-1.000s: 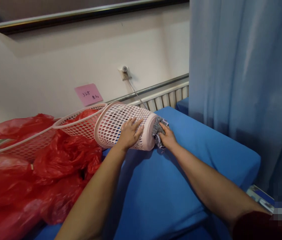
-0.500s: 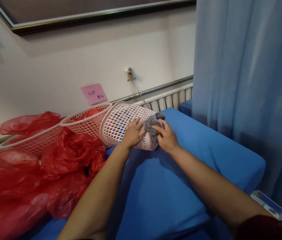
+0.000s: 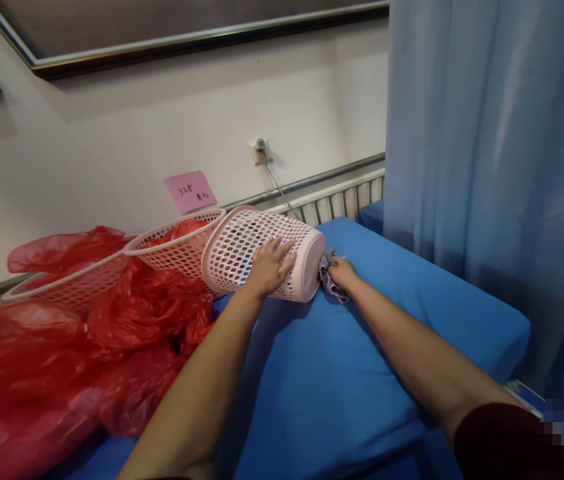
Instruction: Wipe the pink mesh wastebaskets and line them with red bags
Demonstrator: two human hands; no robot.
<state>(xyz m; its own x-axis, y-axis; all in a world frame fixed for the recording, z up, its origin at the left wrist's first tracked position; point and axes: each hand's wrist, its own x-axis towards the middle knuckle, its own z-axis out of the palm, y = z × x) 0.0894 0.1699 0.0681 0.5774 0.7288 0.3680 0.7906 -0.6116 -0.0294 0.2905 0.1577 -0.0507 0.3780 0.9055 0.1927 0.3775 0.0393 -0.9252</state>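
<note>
A pale pink plastic basket (image 3: 235,247) with a perforated wall lies on its side on the blue-covered bed (image 3: 322,387), its solid base turned to the right. My left hand (image 3: 268,268) rests on the basket's side with fingers spread. At the basket's base, my right hand (image 3: 345,275) is closed on a crumpled grey cloth (image 3: 332,283), which touches or nearly touches the lower right of the base.
Left of the basket stand more pink baskets (image 3: 177,248) with red plastic bags (image 3: 147,307) in and around them. Behind are a radiator (image 3: 342,202), a wall socket (image 3: 261,152) with a cord, and a pink note (image 3: 191,191). A blue curtain (image 3: 482,167) hangs at the right.
My right hand has moved the cloth from the basket's upper side near the base to the right, beside the base end. My left hand stays on the basket's side.
</note>
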